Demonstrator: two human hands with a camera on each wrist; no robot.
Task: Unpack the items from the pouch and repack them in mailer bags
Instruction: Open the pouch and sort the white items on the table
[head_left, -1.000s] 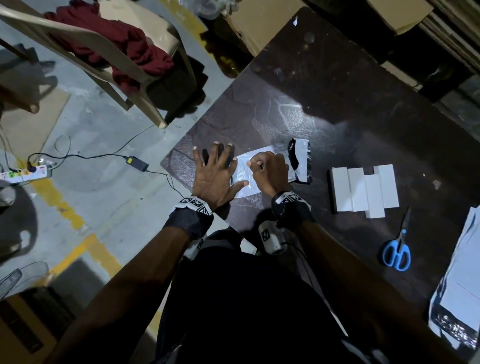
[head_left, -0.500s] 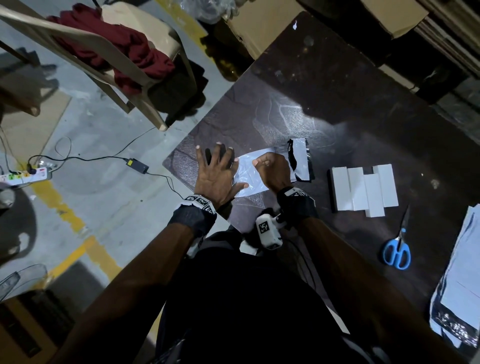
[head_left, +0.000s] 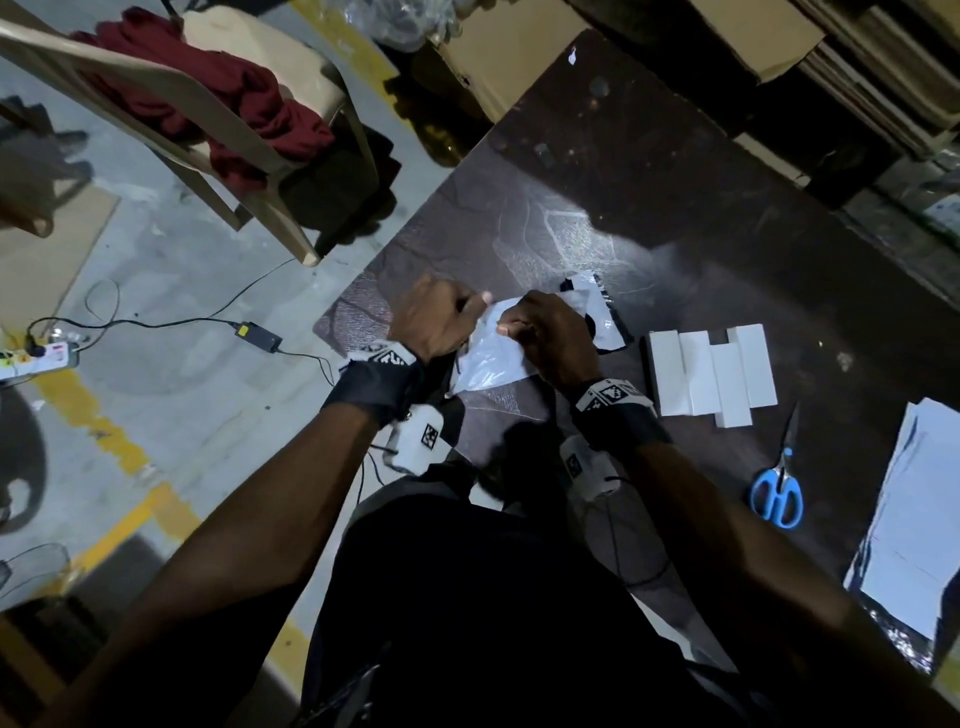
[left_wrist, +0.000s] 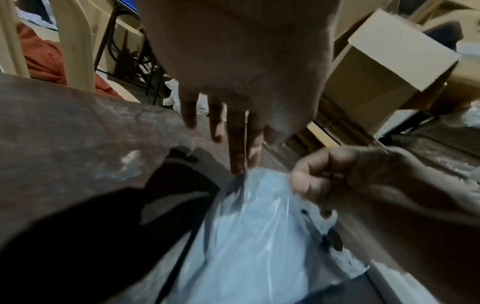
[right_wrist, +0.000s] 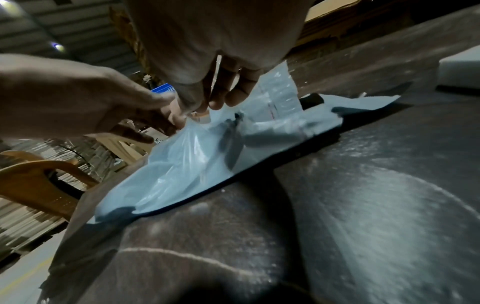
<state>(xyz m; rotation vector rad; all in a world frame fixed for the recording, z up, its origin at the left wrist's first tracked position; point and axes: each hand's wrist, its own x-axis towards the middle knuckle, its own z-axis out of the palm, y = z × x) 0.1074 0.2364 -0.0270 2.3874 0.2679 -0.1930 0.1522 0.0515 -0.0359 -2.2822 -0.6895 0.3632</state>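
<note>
A white mailer bag (head_left: 491, 364) lies at the near left corner of the dark table (head_left: 649, 208), its black-lined flap (head_left: 597, 322) folded open on the right. Both hands meet at its far edge. My left hand (head_left: 475, 306) pinches that edge from the left, its fingertips (left_wrist: 237, 166) on the plastic. My right hand (head_left: 506, 325) pinches the same edge beside it, fingers curled (right_wrist: 223, 98). The bag (right_wrist: 192, 162) rises crumpled under the hands. What is inside the bag I cannot tell. Several white boxes (head_left: 711, 371) lie side by side to the right.
Blue-handled scissors (head_left: 776, 493) lie near the table's front right. A stack of mailer bags (head_left: 914, 530) sits at the right edge. A plastic chair (head_left: 171, 104) with red cloth stands on the left floor, with a power adapter (head_left: 258, 335) and cables. Cardboard boxes (left_wrist: 389, 53) stand behind.
My left hand, earlier flat with spread fingers beside the bag, has lifted and now pinches the bag's edge. The right hand has moved up to the same edge, raising the plastic.
</note>
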